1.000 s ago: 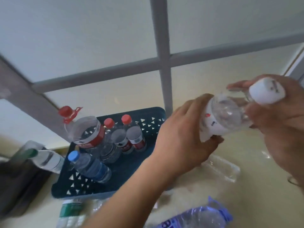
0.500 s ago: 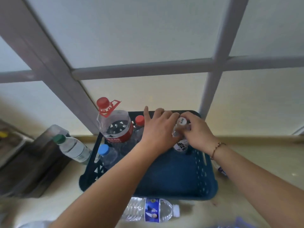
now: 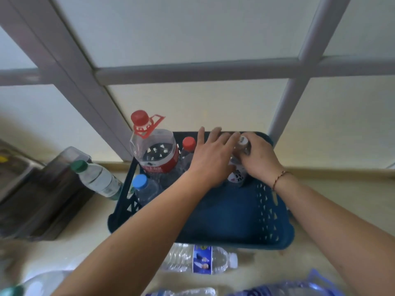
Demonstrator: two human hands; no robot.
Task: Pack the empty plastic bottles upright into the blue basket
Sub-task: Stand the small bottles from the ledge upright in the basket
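Observation:
The blue basket [image 3: 226, 214] stands on the beige counter against the window. Inside its far part, both hands are on a small clear bottle with a white cap [image 3: 238, 174], held upright. My left hand [image 3: 210, 159] wraps its left side; my right hand [image 3: 259, 159] grips it near the cap. At the basket's left stand a big bottle with a red cap and handle [image 3: 155, 152], a red-capped bottle [image 3: 188, 150] and a blue-capped bottle [image 3: 145, 190]. A clear bottle with a blue label [image 3: 198, 260] lies on the counter in front of the basket.
A green-capped bottle [image 3: 96, 178] leans left of the basket against a dark tray [image 3: 42, 197]. More plastic bottles lie at the bottom edge [image 3: 288, 289] and the bottom left corner [image 3: 36, 285]. Window bars rise behind the basket.
A second ago both hands held the white-capped bottle up in the air at the right. They have brought it down into the far part of the basket, where it stands upright.

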